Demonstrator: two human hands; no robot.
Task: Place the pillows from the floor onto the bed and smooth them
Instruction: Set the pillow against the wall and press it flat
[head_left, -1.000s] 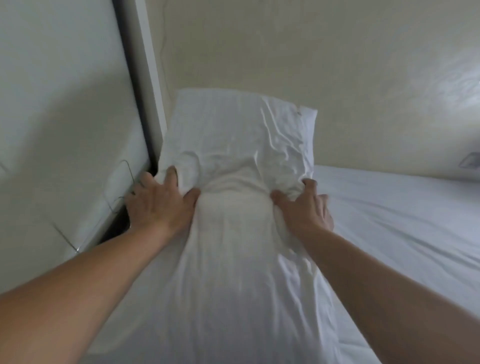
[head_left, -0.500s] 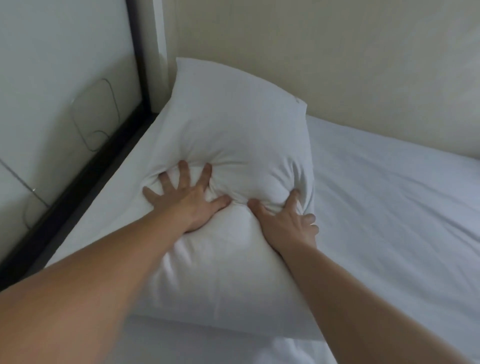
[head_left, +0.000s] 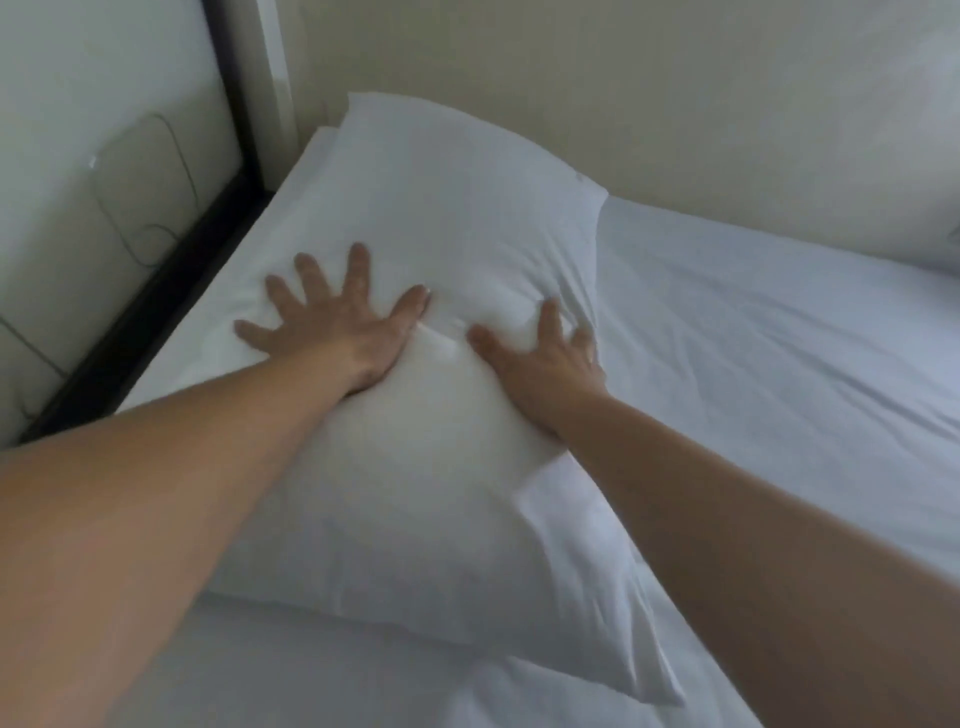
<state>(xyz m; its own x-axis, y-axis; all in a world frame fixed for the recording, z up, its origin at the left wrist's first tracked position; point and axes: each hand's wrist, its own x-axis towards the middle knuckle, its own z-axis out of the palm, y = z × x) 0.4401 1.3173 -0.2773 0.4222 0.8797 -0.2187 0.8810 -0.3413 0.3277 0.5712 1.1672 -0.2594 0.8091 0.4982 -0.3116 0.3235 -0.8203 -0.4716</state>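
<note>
A white pillow (head_left: 447, 218) lies flat at the head of the bed (head_left: 779, 374), its far end against the wall corner. My left hand (head_left: 332, 322) rests palm down on the pillow's left half, fingers spread wide. My right hand (head_left: 545, 358) presses on the pillow's right side, fingers apart, with a fold of the case bunched ahead of them. Both bare forearms reach in from the bottom of the view and cover the pillow's near left part. A second white pillow's corner (head_left: 935, 244) shows at the right edge.
A dark bed frame rail (head_left: 156, 312) runs along the left side of the mattress. Beyond it is a pale wall panel (head_left: 104, 156) with a thin wire loop. A beige wall (head_left: 623, 93) stands behind the bed. White sheet stretches to the right.
The pillow went from standing against the wall to lying flat on the bed. My hands let go of its sides and spread open on top, the left sliding outward.
</note>
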